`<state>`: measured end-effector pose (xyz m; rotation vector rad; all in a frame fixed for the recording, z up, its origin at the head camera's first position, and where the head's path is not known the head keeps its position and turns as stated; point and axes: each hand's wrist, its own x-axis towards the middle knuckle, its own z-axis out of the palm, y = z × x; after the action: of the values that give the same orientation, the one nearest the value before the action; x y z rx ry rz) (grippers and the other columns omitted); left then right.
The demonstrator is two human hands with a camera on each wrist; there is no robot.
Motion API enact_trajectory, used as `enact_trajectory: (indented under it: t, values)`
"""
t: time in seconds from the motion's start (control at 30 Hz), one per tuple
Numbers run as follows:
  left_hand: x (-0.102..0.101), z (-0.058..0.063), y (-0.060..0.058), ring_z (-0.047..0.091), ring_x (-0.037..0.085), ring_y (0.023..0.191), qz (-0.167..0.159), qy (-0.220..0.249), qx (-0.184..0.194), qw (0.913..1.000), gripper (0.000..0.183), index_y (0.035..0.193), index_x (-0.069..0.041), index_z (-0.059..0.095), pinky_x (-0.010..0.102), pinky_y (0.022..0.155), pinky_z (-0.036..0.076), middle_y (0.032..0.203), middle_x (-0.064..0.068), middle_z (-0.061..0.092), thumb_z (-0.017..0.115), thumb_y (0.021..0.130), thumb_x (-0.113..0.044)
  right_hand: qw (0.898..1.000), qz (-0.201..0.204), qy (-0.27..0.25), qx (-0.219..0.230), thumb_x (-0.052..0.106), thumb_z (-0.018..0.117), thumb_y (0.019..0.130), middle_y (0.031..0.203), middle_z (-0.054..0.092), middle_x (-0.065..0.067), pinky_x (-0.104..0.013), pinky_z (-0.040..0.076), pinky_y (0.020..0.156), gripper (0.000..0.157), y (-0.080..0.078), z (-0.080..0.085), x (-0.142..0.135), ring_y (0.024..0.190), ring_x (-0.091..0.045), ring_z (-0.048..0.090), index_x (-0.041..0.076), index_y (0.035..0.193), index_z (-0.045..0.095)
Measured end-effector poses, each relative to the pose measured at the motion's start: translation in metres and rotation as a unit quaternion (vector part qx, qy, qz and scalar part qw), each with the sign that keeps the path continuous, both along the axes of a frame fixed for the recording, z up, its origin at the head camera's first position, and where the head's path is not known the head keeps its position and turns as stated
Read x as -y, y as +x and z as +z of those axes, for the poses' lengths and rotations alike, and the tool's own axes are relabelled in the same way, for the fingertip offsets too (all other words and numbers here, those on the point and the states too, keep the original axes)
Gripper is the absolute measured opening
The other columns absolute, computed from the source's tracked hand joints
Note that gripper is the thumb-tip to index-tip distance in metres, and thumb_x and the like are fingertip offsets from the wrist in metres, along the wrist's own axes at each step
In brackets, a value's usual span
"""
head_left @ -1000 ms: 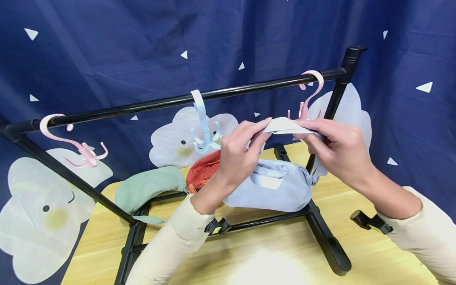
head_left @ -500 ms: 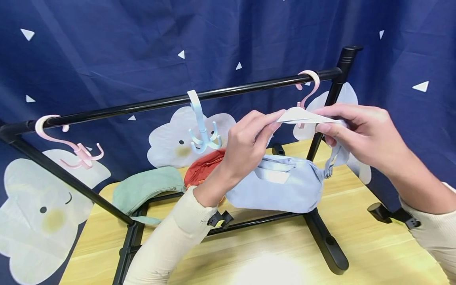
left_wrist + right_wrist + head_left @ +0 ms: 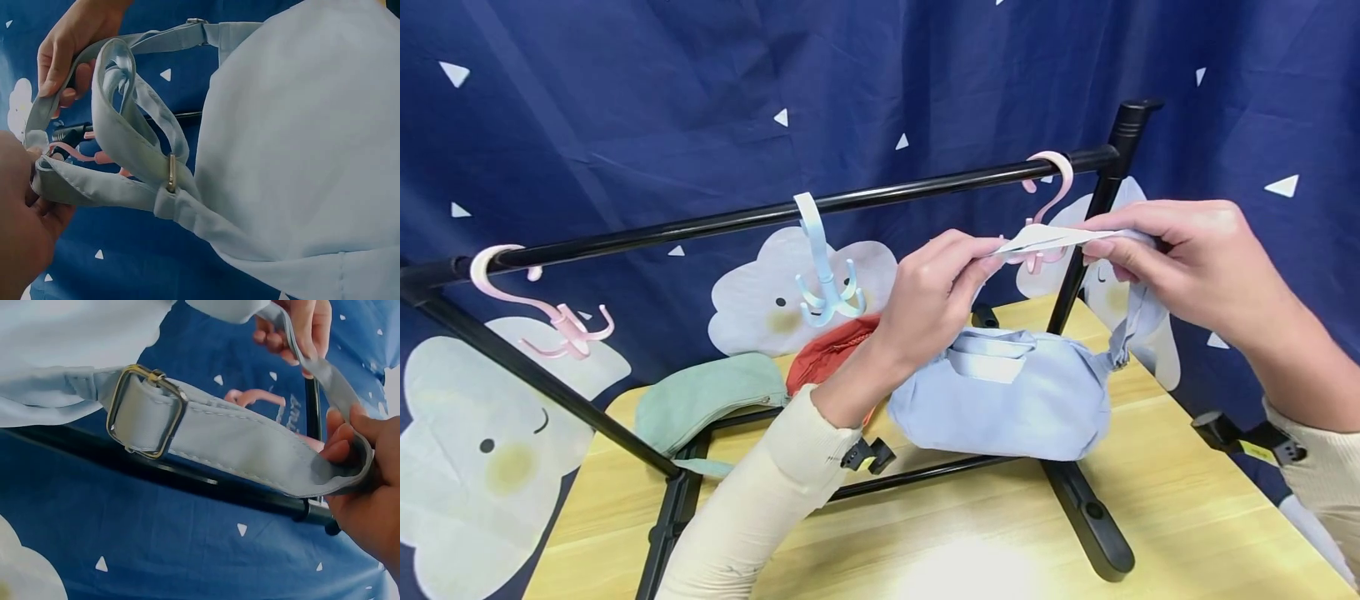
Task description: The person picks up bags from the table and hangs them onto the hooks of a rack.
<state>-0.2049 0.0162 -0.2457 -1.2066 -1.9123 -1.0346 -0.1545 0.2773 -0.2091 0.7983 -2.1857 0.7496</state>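
A light blue fabric bag (image 3: 1000,408) hangs by its strap (image 3: 1048,239), in front of the rack's right side. My left hand (image 3: 936,296) pinches the strap between thumb and fingers. To its right my right hand (image 3: 1187,271) pinches another part of the same strap, so a short stretch runs between the two. The right wrist view shows a metal buckle (image 3: 147,412) on the strap, which loops round inside my right hand. A second buckle (image 3: 172,173) and a slack loop show in the left wrist view. Behind the strap hangs a pink hook (image 3: 1051,196), partly covered.
The black rack bar (image 3: 917,190) crosses the view, with a light blue hook (image 3: 825,275) and a pink hook (image 3: 561,321) on it. Below lie a green bag (image 3: 711,396) and a red bag (image 3: 827,354) on the wooden table (image 3: 1195,492). A dark blue curtain stands behind.
Both hands have moved right, the right hand farther, and the stretch of strap between them has grown longer. The light blue bag has shifted right with them.
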Motion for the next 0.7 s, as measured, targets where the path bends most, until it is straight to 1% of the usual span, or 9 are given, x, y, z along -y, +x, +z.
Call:
enact_trajectory:
  t: [0.1,0.17,0.27,0.33,0.4,0.47,0.5,0.57,0.7]
  values:
    - [-0.002,0.0,-0.001,0.068,0.017,0.091,-0.001,-0.005,0.006,1.0,0.022,0.115,0.0,0.076,0.019,0.082,0.053,0.105,0.011,0.075,0.065,0.102,-0.013,1.0,-0.001,0.012,-0.005,0.014,0.073,0.093,0.069,0.057,0.019,-0.009,0.035,0.057,0.015,-0.005,0.001,-0.006,0.06,0.008,0.045,0.002,0.099,0.08]
    - [-0.003,0.0,-0.001,0.069,0.017,0.095,0.0,-0.008,0.011,0.9999,0.021,0.114,0.0,0.076,0.018,0.086,0.054,0.106,0.011,0.076,0.065,0.102,-0.013,1.0,0.003,0.021,-0.008,0.021,0.071,0.095,0.07,0.057,0.023,-0.007,0.037,0.057,0.021,-0.008,0.001,-0.01,0.059,0.009,0.045,0.003,0.098,0.08]
    - [-0.005,0.0,-0.001,0.07,0.017,0.095,0.007,-0.015,0.014,0.9998,0.02,0.113,0.0,0.076,0.018,0.085,0.054,0.105,0.011,0.076,0.066,0.102,-0.013,0.999,0.011,0.037,-0.018,0.034,0.065,0.096,0.077,0.059,0.031,-0.005,0.04,0.058,0.036,-0.015,0.002,-0.015,0.059,0.011,0.047,0.002,0.098,0.08]
    - [-0.006,0.0,-0.002,0.069,0.017,0.092,0.013,-0.019,0.017,0.9996,0.02,0.113,0.0,0.076,0.018,0.082,0.053,0.105,0.011,0.076,0.066,0.102,-0.012,0.998,0.019,0.049,-0.023,0.034,0.065,0.098,0.081,0.059,0.034,-0.005,0.04,0.058,0.035,-0.019,0.002,-0.019,0.058,0.011,0.047,0.002,0.1,0.079]
    - [-0.007,0.0,-0.002,0.068,0.016,0.088,0.02,-0.021,0.022,0.9993,0.02,0.113,0.0,0.076,0.018,0.079,0.052,0.104,0.011,0.076,0.066,0.101,-0.012,0.997,0.018,0.061,-0.031,0.022,0.067,0.1,0.081,0.06,0.03,-0.005,0.038,0.058,0.023,-0.022,0.002,-0.021,0.059,0.011,0.045,0.002,0.103,0.079]
    - [-0.009,0.001,-0.002,0.066,0.016,0.085,0.027,-0.022,0.032,0.9989,0.02,0.114,0.0,0.077,0.018,0.076,0.051,0.104,0.011,0.076,0.066,0.101,-0.012,0.997,0.008,0.071,-0.036,0.006,0.069,0.098,0.079,0.061,0.02,-0.007,0.035,0.058,0.013,-0.023,0.001,-0.022,0.059,0.011,0.041,0.003,0.107,0.078]
    - [-0.009,0.001,-0.002,0.065,0.016,0.082,0.03,-0.023,0.04,0.9985,0.02,0.114,0.0,0.077,0.018,0.074,0.05,0.103,0.011,0.075,0.066,0.101,-0.012,0.996,0.0,0.074,-0.04,-0.002,0.071,0.094,0.077,0.062,0.014,-0.008,0.034,0.057,0.017,-0.023,0.0,-0.022,0.059,0.01,0.039,0.003,0.108,0.078]
    - [-0.011,0.001,-0.003,0.063,0.015,0.079,0.035,-0.025,0.053,0.9977,0.02,0.114,0.0,0.077,0.018,0.071,0.048,0.103,0.011,0.075,0.066,0.102,-0.012,0.995,-0.018,0.077,-0.054,-0.01,0.073,0.088,0.075,0.062,0.002,-0.009,0.03,0.057,0.026,-0.024,-0.001,-0.022,0.058,0.01,0.035,0.002,0.11,0.078]
    - [-0.014,0.001,-0.002,0.06,0.015,0.076,0.043,-0.031,0.074,0.9959,0.02,0.115,-0.001,0.077,0.018,0.068,0.045,0.1,0.01,0.075,0.065,0.102,-0.012,0.992,-0.046,0.073,-0.086,-0.013,0.075,0.084,0.08,0.069,-0.012,-0.009,0.027,0.058,0.028,-0.026,-0.002,-0.019,0.061,0.011,0.031,-0.001,0.108,0.077]
